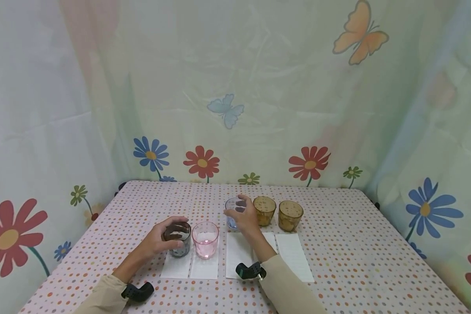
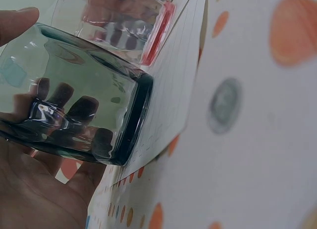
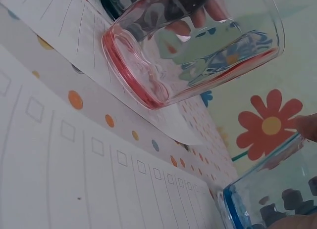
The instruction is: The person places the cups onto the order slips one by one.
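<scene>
My left hand (image 1: 157, 239) holds a dark grey glass tumbler (image 1: 185, 245), fingers round its far side and thumb on the near side. In the left wrist view the tumbler (image 2: 124, 100) stands at the edge of a lined sheet, and the fingers show through its wall. Just right of it is a pink glass tumbler (image 1: 206, 244), which neither hand touches. Farther back, my right hand (image 1: 248, 220) grips a blue glass tumbler (image 1: 231, 223). Through that tumbler (image 3: 257, 197), the right wrist view shows the fingertips.
Two amber tumblers (image 1: 265, 213) (image 1: 290, 218) stand right of the right hand. Lined white sheets (image 1: 204, 269) lie beneath the grey and pink tumblers, and more sheets (image 1: 296, 259) lie under the right forearm. A dotted cloth (image 1: 361, 261) covers the table; floral curtains (image 1: 259, 131) surround it.
</scene>
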{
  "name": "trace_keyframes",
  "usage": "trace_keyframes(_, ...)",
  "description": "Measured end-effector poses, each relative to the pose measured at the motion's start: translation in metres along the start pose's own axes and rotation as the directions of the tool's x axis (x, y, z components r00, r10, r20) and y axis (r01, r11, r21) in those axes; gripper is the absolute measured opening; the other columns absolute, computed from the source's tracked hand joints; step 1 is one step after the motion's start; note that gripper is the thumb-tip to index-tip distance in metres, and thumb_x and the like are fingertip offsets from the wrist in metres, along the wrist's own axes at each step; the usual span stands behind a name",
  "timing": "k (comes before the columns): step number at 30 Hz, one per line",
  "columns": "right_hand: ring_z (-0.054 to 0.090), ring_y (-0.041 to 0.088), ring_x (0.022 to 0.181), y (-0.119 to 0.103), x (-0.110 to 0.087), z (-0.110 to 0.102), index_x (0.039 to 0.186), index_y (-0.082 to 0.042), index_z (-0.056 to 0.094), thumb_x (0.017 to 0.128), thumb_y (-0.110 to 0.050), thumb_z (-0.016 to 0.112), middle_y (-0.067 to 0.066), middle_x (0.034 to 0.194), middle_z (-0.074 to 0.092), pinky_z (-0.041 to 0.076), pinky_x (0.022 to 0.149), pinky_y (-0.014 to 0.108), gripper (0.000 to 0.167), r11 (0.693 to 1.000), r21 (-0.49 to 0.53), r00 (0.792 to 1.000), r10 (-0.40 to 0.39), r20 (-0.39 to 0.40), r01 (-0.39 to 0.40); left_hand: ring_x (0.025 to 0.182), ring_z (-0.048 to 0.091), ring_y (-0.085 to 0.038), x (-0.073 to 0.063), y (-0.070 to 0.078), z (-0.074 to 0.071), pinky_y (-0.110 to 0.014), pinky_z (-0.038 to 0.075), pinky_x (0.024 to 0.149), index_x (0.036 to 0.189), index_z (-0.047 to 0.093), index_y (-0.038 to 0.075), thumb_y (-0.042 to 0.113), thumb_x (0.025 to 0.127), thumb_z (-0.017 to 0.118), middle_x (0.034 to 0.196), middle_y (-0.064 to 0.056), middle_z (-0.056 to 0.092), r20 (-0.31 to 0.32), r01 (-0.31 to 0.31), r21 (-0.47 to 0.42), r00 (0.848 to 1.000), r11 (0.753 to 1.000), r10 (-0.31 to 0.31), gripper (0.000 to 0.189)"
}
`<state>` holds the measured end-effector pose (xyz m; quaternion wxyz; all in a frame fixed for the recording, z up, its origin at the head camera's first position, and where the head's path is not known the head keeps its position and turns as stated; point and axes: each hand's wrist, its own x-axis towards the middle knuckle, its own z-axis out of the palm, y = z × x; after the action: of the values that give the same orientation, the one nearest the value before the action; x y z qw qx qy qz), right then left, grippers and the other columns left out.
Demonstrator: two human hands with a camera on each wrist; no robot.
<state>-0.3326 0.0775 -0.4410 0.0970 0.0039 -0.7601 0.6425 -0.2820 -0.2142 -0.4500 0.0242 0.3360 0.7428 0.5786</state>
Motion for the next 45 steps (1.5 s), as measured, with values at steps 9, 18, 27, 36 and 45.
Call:
trace_keyframes(9,0.054,0.038,0.124,-0.004,-0.001,-0.001,0.147,-0.007,0.045,0.083,-0.019,0.080,0.022,0.137,0.054,0.050,0.102,0.052,0.074,1.000,-0.001,0.999,-0.016,0.032,0.016,0.120,0.062,-0.024,-0.001,0.002,0.001,-0.047,0.052,0.103,0.145,0.044,-0.004,0.000,0.091,0.066,0.134,-0.024,0.057,-0.016,0.009,0.017,1.000,1.000,-0.009,0.058)
trace_keyframes(18,0.053,0.038,0.124,-0.012,-0.011,-0.002,0.147,-0.008,0.045,0.084,-0.018,0.080,0.022,0.136,0.053,0.051,0.101,0.050,0.073,0.999,0.035,0.999,-0.010,0.047,0.009,0.120,0.062,-0.027,-0.001,0.000,0.002,-0.045,0.053,0.102,0.145,0.045,-0.004,-0.002,0.091,0.065,0.134,-0.024,0.057,-0.014,0.011,0.020,1.000,1.000,-0.010,0.058)
trace_keyframes(27,0.054,0.036,0.121,-0.013,-0.017,-0.005,0.148,-0.008,0.044,0.084,-0.019,0.079,0.022,0.136,0.053,0.052,0.099,0.048,0.074,0.998,0.054,0.997,-0.039,0.063,0.035,0.120,0.062,-0.027,-0.001,-0.001,0.002,-0.051,0.050,0.104,0.145,0.043,-0.007,-0.001,0.091,0.065,0.133,-0.023,0.057,-0.017,0.006,0.020,1.000,1.000,-0.005,0.059)
trace_keyframes(36,0.051,0.037,0.126,-0.018,-0.023,-0.012,0.149,-0.009,0.043,0.084,-0.019,0.078,0.020,0.138,0.051,0.051,0.099,0.048,0.074,0.998,0.062,0.997,-0.013,0.071,0.009,0.120,0.061,-0.027,0.000,0.002,0.002,-0.062,0.046,0.103,0.145,0.044,-0.006,-0.001,0.091,0.065,0.134,-0.023,0.057,-0.018,0.005,0.022,1.000,1.000,-0.004,0.058)
trace_keyframes(45,0.053,0.039,0.126,-0.023,-0.028,-0.016,0.148,-0.010,0.045,0.083,-0.018,0.079,0.019,0.137,0.054,0.052,0.100,0.048,0.073,0.998,0.056,0.999,-0.002,0.050,-0.001,0.120,0.061,-0.028,0.000,0.003,0.002,-0.051,0.052,0.102,0.145,0.045,-0.004,0.002,0.091,0.067,0.134,-0.022,0.057,-0.016,0.002,0.030,1.000,1.000,-0.002,0.058)
